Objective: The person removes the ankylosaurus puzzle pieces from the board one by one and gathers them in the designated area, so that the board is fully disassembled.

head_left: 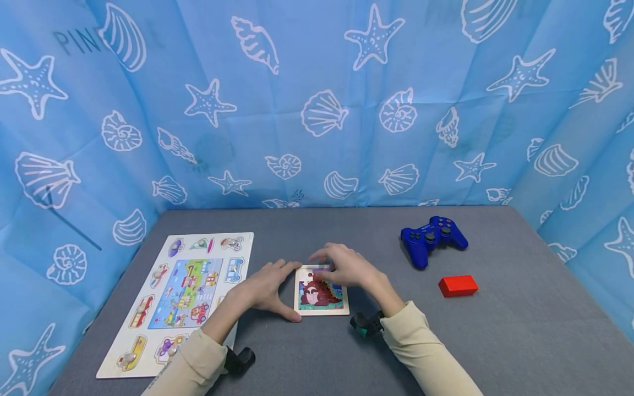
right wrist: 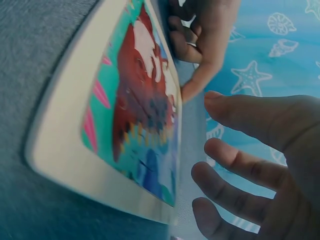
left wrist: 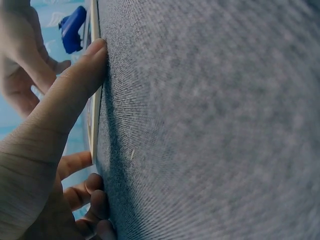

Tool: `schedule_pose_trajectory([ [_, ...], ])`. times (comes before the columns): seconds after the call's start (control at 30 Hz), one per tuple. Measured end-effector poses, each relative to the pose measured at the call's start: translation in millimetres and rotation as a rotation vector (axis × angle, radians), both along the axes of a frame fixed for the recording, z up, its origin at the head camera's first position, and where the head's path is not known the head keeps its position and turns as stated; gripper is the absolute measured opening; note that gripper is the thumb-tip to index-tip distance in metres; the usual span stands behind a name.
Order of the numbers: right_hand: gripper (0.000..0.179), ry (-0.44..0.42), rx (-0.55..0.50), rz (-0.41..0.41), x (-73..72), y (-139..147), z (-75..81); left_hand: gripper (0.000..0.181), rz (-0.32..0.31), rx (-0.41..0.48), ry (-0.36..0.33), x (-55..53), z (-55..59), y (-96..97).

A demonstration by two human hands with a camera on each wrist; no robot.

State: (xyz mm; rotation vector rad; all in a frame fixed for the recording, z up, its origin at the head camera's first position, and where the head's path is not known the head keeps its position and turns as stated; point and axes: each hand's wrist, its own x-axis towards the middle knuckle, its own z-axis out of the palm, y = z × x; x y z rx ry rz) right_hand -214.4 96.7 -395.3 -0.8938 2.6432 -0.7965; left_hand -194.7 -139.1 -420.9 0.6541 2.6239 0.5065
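A small square wooden jigsaw puzzle (head_left: 321,297) with a pale frame and a dark-red animal picture lies flat on the table. My left hand (head_left: 267,287) holds its left side, thumb at the near corner and index finger at the far corner. The left wrist view shows that thumb (left wrist: 92,62) against the frame's edge, the other fingers loosely bent beside it. Over the puzzle's upper right part hovers my right hand (head_left: 349,267), hiding some of the picture. Its fingers (right wrist: 240,165) are relaxed and spread in the right wrist view, with nothing between them.
To the left lies a large white peg puzzle board (head_left: 163,297), partly under the left forearm. A blue game controller (head_left: 432,239) sits at the back right, with a red block (head_left: 458,286) in front of it. A blue seashell-print curtain (head_left: 317,110) surrounds the grey table (head_left: 520,330).
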Motion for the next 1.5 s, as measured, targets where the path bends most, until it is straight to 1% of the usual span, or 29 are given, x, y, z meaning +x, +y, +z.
schedule_pose_trajectory([
  [0.33,0.031,-0.023,0.035,0.019,-2.1,-7,-10.2,0.111,-0.007,0.006,0.011,0.2,-1.0,-0.7],
  [0.6,0.026,0.004,0.068,0.036,-0.2,-9,-12.8,0.111,-0.008,0.004,0.015,-0.2,-1.5,-0.8],
  [1.0,0.022,-0.007,0.073,0.003,0.8,-11,-14.8,0.110,-0.006,-0.004,0.009,-0.4,-2.5,-0.5],
  [1.23,0.022,-0.011,0.088,-0.026,1.0,-12,-16.1,0.109,-0.013,0.008,0.011,-0.4,-2.9,-1.3],
  [1.5,0.016,-0.006,0.087,-0.027,1.3,-13,-15.9,0.110,-0.015,0.009,0.015,0.5,-1.6,-1.2],
])
